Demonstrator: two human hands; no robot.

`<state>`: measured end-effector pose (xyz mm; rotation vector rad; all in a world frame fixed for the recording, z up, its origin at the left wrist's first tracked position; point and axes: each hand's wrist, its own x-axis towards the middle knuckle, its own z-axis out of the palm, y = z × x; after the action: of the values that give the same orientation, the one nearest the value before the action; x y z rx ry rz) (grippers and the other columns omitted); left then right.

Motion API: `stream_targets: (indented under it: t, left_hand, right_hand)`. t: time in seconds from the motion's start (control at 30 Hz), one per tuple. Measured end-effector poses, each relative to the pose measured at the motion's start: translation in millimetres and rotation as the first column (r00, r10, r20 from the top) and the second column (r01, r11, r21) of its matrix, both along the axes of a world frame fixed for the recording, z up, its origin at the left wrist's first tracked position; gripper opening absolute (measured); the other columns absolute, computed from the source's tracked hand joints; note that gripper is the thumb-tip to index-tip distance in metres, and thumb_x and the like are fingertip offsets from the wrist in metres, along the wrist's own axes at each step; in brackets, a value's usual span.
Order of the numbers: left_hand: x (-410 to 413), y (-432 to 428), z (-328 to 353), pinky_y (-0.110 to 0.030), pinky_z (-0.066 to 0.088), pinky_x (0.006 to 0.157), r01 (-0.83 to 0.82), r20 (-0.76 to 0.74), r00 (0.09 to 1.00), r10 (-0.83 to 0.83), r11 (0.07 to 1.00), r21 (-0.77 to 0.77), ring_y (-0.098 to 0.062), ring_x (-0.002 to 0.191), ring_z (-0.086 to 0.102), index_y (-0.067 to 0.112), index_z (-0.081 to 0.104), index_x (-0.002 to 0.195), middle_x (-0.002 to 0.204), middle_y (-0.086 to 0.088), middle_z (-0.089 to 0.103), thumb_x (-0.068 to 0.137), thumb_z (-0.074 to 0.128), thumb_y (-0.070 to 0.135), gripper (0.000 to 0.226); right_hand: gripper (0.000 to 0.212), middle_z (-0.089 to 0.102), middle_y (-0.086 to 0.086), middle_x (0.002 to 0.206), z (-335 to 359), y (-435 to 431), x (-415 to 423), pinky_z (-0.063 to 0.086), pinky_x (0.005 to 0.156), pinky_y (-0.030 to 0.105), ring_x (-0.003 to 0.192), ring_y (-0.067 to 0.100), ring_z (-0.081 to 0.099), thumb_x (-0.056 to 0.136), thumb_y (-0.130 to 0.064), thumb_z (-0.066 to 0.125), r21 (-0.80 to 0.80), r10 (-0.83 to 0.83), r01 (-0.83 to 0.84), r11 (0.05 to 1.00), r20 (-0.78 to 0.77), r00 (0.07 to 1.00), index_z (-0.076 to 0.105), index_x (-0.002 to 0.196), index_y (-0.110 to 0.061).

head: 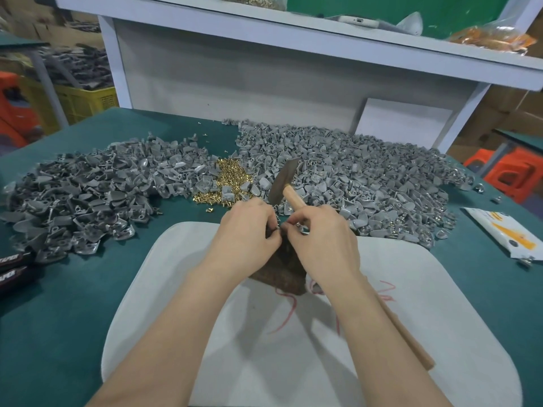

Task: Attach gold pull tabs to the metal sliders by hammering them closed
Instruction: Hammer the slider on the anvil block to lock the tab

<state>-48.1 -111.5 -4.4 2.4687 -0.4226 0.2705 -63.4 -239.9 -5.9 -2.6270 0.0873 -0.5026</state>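
Green worktop (88,289) under a white shelf (293,33), heaped with matte grey sliders (352,177); left hand (249,230) pinches a small part (278,228), right hand (323,239) grips a wooden-handled hammer (284,179).

— What is standing behind the green table (73,289)?
— A white shelf (293,32) is running across the top, resting on white posts (113,69), with a pale back panel (235,83) closing the gap beneath.
— And at the sides?
— A yellow crate (85,104) is sitting on the left. Orange stools (511,173) are standing on the right, with brown cardboard (517,108) showing behind them.
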Motion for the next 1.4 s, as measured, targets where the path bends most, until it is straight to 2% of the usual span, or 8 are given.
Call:
stream_targets:
  t: [0.37,0.6,0.87,1.0,1.13,1.4]
  left_hand:
    - [-1.5,-1.5,1.4,-0.033,0.039,0.085,0.018,0.006,1.000,-0.018,1.000,0.022,-0.022,0.097,0.046,0.015,0.056,0.079,0.093,0.002,0.051,0.088,0.056,0.014,0.008]
    - [-3.5,-1.0,2.5,-0.040,0.041,0.086,0.021,-0.005,1.000,-0.021,1.000,0.012,-0.025,0.096,0.047,0.012,0.055,0.077,0.093,-0.003,0.055,0.085,0.056,0.012,0.008]
    - [-3.4,-1.2,3.6,-0.039,0.042,0.087,-0.018,-0.026,0.999,0.019,0.999,0.035,-0.023,0.100,0.048,0.020,0.056,0.080,0.099,0.000,0.057,0.084,0.057,0.017,0.005]
    - [-3.5,-0.5,3.2,-0.040,0.042,0.088,-0.010,-0.028,1.000,0.011,1.000,0.021,-0.023,0.101,0.049,0.021,0.055,0.079,0.099,0.000,0.057,0.084,0.057,0.015,0.008]
    - [-3.1,-0.1,2.4,-0.040,0.043,0.087,0.002,-0.025,1.000,-0.002,1.000,0.006,-0.023,0.099,0.049,0.021,0.053,0.077,0.097,-0.001,0.057,0.086,0.058,0.016,0.012]
    - [-2.0,0.3,1.5,-0.040,0.043,0.086,0.016,-0.003,1.000,-0.016,1.000,-0.006,-0.023,0.097,0.050,0.021,0.057,0.077,0.094,0.001,0.056,0.087,0.060,0.019,0.011]
  right_hand:
    - [0.009,0.058,-0.002,0.102,4.1,2.8,2.8,0.040,0.072,0.030,0.092,0.023,0.057,0.085,-0.033,0.061,0.038,0.009,-0.007,0.999,-0.052,0.999,0.069,0.089,-0.032]
    - [0.010,0.059,0.001,0.104,4.6,4.8,6.5,0.040,0.072,0.030,0.095,0.025,0.057,0.084,-0.028,0.061,0.050,0.041,-0.037,0.998,-0.085,0.996,0.069,0.089,-0.031]
    - [0.009,0.062,-0.002,0.094,5.8,1.0,7.8,0.043,0.068,0.029,0.085,0.020,0.056,0.077,-0.028,0.062,0.093,0.065,-0.056,0.994,-0.102,0.993,0.058,0.072,-0.033]
    - [0.010,0.063,0.000,0.097,6.4,-0.8,6.9,0.048,0.077,0.035,0.090,0.022,0.057,0.078,-0.024,0.062,0.104,0.107,-0.096,0.990,-0.102,0.989,0.059,0.076,-0.033]
    - [0.013,0.063,0.000,0.103,5.0,-2.9,7.8,0.049,0.081,0.037,0.094,0.021,0.057,0.081,-0.022,0.060,0.103,0.106,-0.095,0.990,-0.107,0.989,0.067,0.089,-0.030]
    - [0.009,0.067,-0.004,0.102,3.2,-7.9,9.7,0.047,0.085,0.034,0.096,0.016,0.059,0.086,-0.023,0.065,0.156,0.147,-0.131,0.979,-0.092,0.985,0.071,0.087,-0.030]
